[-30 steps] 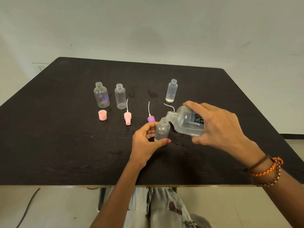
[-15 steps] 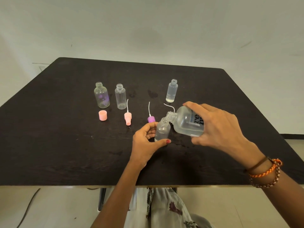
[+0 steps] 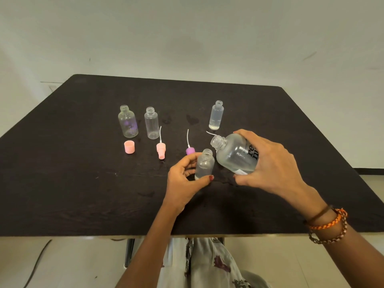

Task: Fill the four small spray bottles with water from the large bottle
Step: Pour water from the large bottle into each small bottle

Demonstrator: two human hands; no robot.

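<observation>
My right hand (image 3: 268, 165) was wrapped around the large bottle (image 3: 236, 155), holding it tilted with its open neck pointing up and left, just above and beside the mouth of the small bottle (image 3: 204, 164). My left hand (image 3: 185, 179) pinched that small bottle between thumb and fingers, steadying it upright on the table (image 3: 62, 183). No stream showed between the two mouths, and I could not tell the level inside the small bottle.

To pour well, I judged the large neck should sit directly over the small opening and tip slowly, since the mouth is narrow and dark wet-looking marks already showed on the wood near it.

Beyond the small bottle stood a slim bottle (image 3: 216, 115) with water in it. To its far left stood two more open bottles (image 3: 127, 121) (image 3: 152, 123), apparently empty. Between them and the small bottle lay a pink cap (image 3: 129, 147), a pink sprayer (image 3: 161, 150) and a purple sprayer (image 3: 190, 150).
</observation>
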